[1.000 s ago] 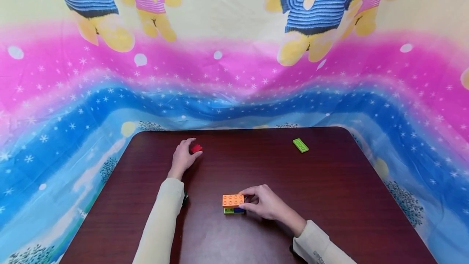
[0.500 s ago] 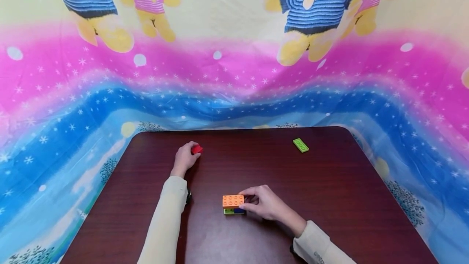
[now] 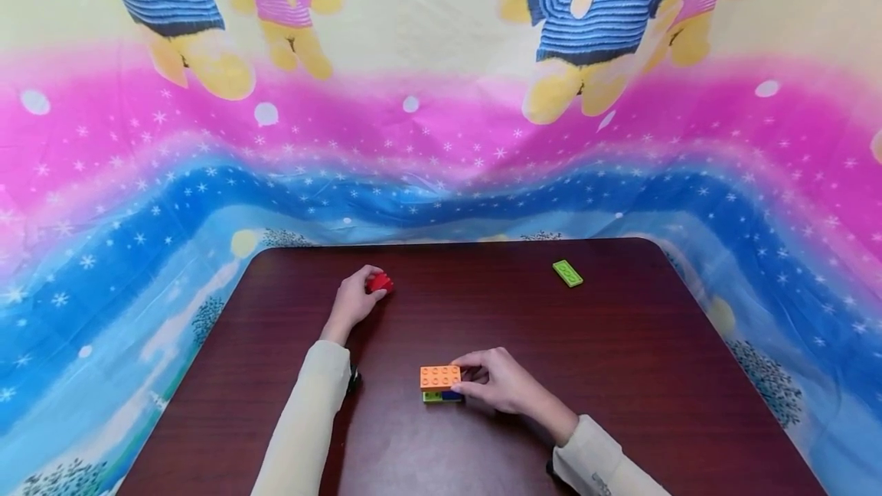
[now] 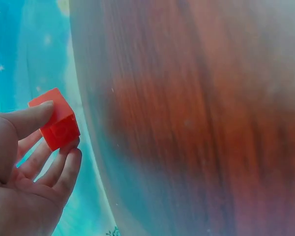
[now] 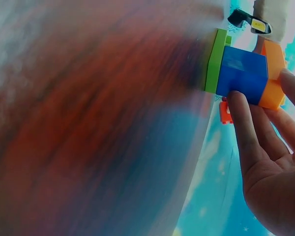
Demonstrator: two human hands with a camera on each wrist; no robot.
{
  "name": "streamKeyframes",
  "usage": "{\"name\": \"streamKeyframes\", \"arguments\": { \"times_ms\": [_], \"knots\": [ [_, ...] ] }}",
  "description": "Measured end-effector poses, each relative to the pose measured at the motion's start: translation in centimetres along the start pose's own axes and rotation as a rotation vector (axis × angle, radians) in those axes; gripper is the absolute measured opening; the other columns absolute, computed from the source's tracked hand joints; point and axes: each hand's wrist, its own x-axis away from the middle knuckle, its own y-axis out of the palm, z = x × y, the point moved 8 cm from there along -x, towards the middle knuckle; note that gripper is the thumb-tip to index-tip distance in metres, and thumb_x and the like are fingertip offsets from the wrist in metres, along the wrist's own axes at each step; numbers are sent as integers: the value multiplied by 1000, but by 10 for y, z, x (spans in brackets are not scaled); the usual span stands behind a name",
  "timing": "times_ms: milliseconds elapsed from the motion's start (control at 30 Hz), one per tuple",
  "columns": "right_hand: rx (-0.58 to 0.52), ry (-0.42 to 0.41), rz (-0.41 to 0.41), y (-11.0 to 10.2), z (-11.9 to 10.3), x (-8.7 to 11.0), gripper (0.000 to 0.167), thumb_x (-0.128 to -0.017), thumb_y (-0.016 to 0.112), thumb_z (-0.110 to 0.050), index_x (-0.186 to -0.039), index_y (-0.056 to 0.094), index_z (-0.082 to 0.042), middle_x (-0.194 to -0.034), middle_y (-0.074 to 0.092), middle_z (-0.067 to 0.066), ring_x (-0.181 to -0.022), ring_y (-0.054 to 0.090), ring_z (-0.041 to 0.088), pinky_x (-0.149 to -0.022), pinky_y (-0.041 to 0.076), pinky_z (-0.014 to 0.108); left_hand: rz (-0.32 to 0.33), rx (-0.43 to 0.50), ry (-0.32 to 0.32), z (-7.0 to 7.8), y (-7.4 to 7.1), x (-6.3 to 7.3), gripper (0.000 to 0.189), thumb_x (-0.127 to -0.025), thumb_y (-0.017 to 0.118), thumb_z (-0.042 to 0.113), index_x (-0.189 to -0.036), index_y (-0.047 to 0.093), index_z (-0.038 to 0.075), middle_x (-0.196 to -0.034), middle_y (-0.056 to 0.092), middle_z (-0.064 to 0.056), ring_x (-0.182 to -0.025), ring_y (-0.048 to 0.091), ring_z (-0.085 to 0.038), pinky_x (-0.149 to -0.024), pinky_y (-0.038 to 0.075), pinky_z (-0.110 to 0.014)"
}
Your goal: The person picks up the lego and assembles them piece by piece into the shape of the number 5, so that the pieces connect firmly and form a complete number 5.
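Near the far left of the table, my left hand (image 3: 353, 298) pinches a red toy building brick (image 3: 381, 282) between thumb and fingers. Its smooth side and underside face the left wrist camera. At the middle, my right hand (image 3: 506, 383) grips the right end of a small brick stack. The stack has an orange eight-stud brick (image 3: 439, 376) on top, a blue brick (image 5: 242, 73) under its right part, and a light-green plate (image 5: 216, 61) at the bottom. Thumb and fingers touch the orange brick, and a finger lies against the blue one.
Another light-green plate (image 3: 568, 273) lies alone at the back right of the dark wooden table (image 3: 620, 373). A printed cloth (image 3: 441, 151) with bears hangs behind the table and round its sides.
My left fingers have come together on the red brick, and it has shifted slightly to the right with the hand. The right hand and its stack have stayed put.
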Motion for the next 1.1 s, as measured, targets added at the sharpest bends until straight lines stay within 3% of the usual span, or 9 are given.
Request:
{"name": "streamKeyframes", "arguments": {
  "times_ms": [633, 1100],
  "knots": [
    [-9, 1, 14, -2, -1, 0, 31, -93, 80, -24, -121, 75, -10, -105, 76, 2, -86, 66, 1, -72, 58, 19, -13, 176, 200, 55, -1, 37, 44, -89, 82, 10, -127, 61, 14, -126, 69, -13, -114, 67, -31, -102, 56, -49],
    [-28, -15, 19, 0, -2, -1, 32, -92, 80, -26, -119, 75, -8, -103, 77, 3, -86, 67, 2, -71, 58, 19, -23, 278, 264, 72, -6, 74, 44, -87, 84, 7, -123, 60, 14, -118, 72, -8, -109, 70, -24, -101, 57, -44]
  ]
}}
